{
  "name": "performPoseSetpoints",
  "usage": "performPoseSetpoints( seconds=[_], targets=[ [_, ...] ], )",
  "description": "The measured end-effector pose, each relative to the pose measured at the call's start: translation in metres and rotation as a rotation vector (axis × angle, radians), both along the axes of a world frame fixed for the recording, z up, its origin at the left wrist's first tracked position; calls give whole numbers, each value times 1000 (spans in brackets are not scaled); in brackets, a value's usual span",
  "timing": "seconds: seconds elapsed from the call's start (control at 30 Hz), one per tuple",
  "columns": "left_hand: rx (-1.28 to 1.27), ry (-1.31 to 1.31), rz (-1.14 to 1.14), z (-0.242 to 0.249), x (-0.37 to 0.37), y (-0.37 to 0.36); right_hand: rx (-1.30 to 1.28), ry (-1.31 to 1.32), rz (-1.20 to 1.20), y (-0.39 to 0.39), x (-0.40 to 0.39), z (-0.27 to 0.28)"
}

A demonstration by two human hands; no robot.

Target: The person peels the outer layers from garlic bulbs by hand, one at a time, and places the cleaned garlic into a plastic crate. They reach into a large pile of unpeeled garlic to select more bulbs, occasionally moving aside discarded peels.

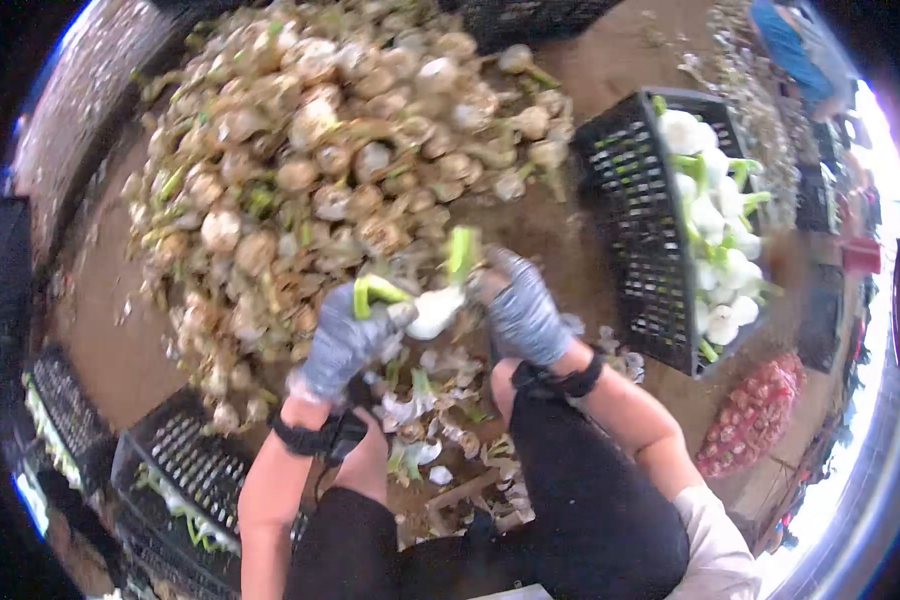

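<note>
Between my hands is a peeled white garlic bulb point(435, 313) with a short green stalk standing up from it. My left hand point(348, 342), in a grey glove, is closed and its fingertips grip the bulb's left side. A second cut green stalk point(375, 292) sticks out over that hand; whatever it belongs to is hidden. At the bulb's right side, the gloved fingers of my right hand point(528, 308) pinch the bulb by its stalk, somewhat blurred. A large pile of unpeeled garlic point(310, 170) lies just beyond both hands.
To the right stands a black crate point(635, 230) holding cleaned white bulbs. A red mesh sack point(755, 415) lies nearer me. More black crates point(185, 450) stand at lower left. Loose peelings point(430, 405) cover the floor between my legs. A person in blue point(795, 50) is at upper right.
</note>
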State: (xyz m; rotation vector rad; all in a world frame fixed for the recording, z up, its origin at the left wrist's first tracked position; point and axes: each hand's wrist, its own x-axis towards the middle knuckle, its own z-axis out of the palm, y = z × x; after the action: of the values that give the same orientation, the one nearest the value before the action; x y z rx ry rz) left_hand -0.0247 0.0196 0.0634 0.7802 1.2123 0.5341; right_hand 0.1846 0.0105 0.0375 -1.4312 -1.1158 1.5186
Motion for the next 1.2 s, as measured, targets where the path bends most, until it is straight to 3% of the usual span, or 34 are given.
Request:
performPoseSetpoints(
  seconds=[0.03, 0.07, 0.2, 0.27, 0.3, 0.33, 0.37, 0.43, 0.47, 0.53, 0.6, 0.67, 0.73, 0.77, 0.8, 0.87, 0.9, 0.93, 1.0, 1.07, 1.2],
  targets=[
    [132, 65, -95, -7, -8, 1, 1, 66, 43, 3, 6, -11],
    [218, -49, -51, -11, -10, 2, 8, 131, 81, 6, 10, -23],
    [-50, -548, 197, -7, -11, -2, -173, 178, 27, 7, 5, -36],
    [-159, -714, 330, -22, -12, -7, -222, -87, 309, -5, 3, -38],
    [-217, -738, 367, -26, -13, -5, -23, 5, 495, -13, -1, -38],
    [-277, -761, 403, -30, -14, -3, -145, -43, 740, -19, 12, -26],
    [-282, -734, 421, -32, -14, -3, -323, 101, 725, -12, 15, 11],
    [-178, -592, 394, -30, -17, -5, -448, 417, 662, -12, 41, 22],
    [-84, -453, 351, -29, -17, -5, -388, 588, 611, -9, 49, 22],
    [-7, -358, 319, -27, -16, -3, -135, 539, 838, 4, 53, 18],
    [192, -205, 157, -31, -17, -1, 520, -787, 968, 1, 34, 10],
    [213, -188, 154, -30, -14, -2, 587, -916, 891, 5, 28, 4],
    [482, -64, 41, -28, -12, -3, -6, -307, 526, 12, 15, 23],
    [478, -65, 35, -25, -11, -2, -149, -137, 355, 14, 2, 34],
    [533, -24, -17, -22, -10, -2, -155, -136, 347, 14, -3, 28],
    [646, 55, -119, -19, -8, -2, 212, -305, 376, 18, -9, 12],
    [640, 46, -135, -22, -7, -2, 3, -180, 377, 18, -12, 11],
    [637, 43, -140, -20, -8, -3, 0, -180, 371, 21, -8, 14],
    [274, -142, -114, -11, -10, -4, -408, 147, 429, 27, 3, 24],
    [251, -134, -44, -12, -10, -6, -326, 192, 414, 24, 6, 18],
    [519, -54, -108, -24, -11, -4, -316, 157, 280, 13, -1, 27]
  ],
)
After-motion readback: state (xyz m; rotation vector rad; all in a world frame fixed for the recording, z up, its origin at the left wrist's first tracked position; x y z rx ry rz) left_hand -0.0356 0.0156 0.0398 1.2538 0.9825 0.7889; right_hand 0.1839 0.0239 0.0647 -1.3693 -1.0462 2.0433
